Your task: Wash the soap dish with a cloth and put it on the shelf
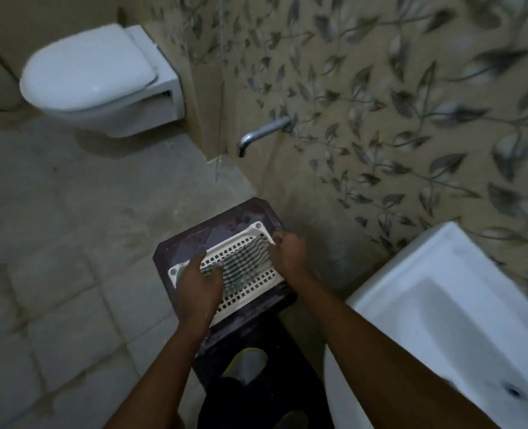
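Note:
A white perforated soap dish [250, 292] lies on a dark plastic stool [194, 239] in front of me. A checked cloth [244, 261] is stretched across the middle of the dish. My left hand [199, 280] grips the cloth's left end and presses on the dish's left side. My right hand [287, 249] holds the cloth's right end at the dish's far right corner. Part of the dish is hidden under both hands and the cloth.
A white wall-hung toilet [98, 78] is at the upper left. A metal tap [262, 133] sticks out of the leaf-patterned tiled wall above the stool. A white washbasin [461, 308] is at the lower right. The grey tiled floor [64, 243] spreads left.

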